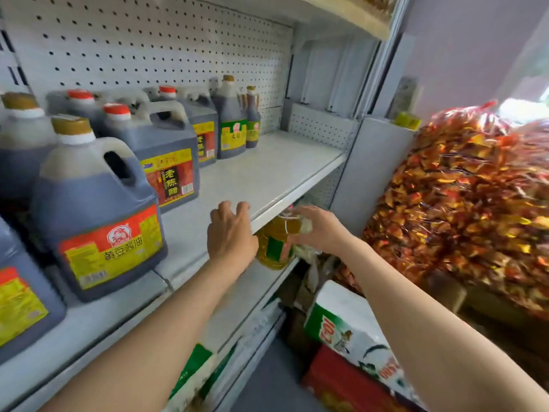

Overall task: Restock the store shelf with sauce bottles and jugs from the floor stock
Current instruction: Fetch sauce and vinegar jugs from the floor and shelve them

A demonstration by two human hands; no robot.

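Head view, yellow oil bottle (277, 245) with green label, right hand (319, 230) gripping it, left hand (230, 233) loose on shelf edge (294, 193)

My left hand (230, 233) rests with curled fingers on the front edge of the white shelf (267, 176), while my right hand (319, 228) grips the top of a yellow oil bottle (274, 245) just under that edge, the bottle tilted. On the shelf to the left stand dark sauce jugs (98, 221) (red and yellow labels, some red caps), and a big bag of orange-red wrapped snacks (463, 191) bulges at the right above cartons (350, 337) on the floor.
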